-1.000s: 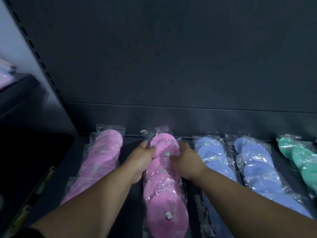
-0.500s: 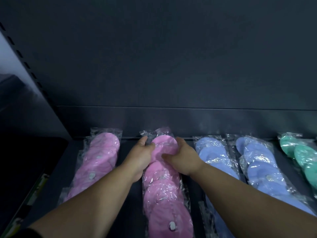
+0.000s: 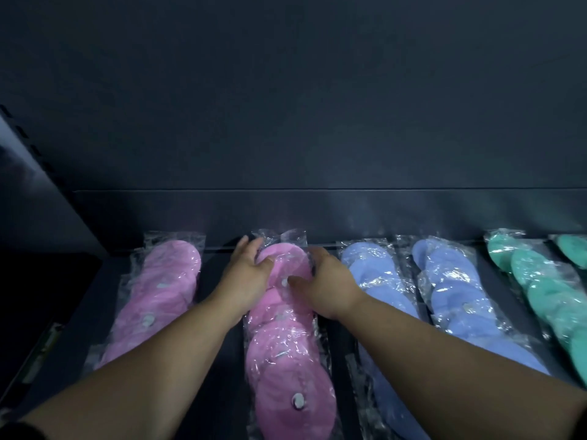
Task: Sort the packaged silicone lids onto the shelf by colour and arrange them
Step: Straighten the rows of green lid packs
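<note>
A pink lid pack (image 3: 286,360) in clear wrap lies lengthwise in the middle of the dark shelf (image 3: 219,360). My left hand (image 3: 246,274) holds the pack's far end from the left, thumb on top of the uppermost lid. My right hand (image 3: 330,281) grips the same end from the right, thumb on the lid and fingers curled round the edge. A second pink pack (image 3: 158,296) lies to the left. To the right lie two blue packs (image 3: 371,268) (image 3: 454,287), then green packs (image 3: 540,281) (image 3: 571,249).
The shelf's dark back panel (image 3: 317,214) stands just behind the packs' far ends. A slotted upright (image 3: 28,147) borders the shelf on the left. Narrow dark gaps separate the rows.
Both hands have slid the middle pink pack farther back toward the back panel. The view has shifted slightly, showing more green packs at the right.
</note>
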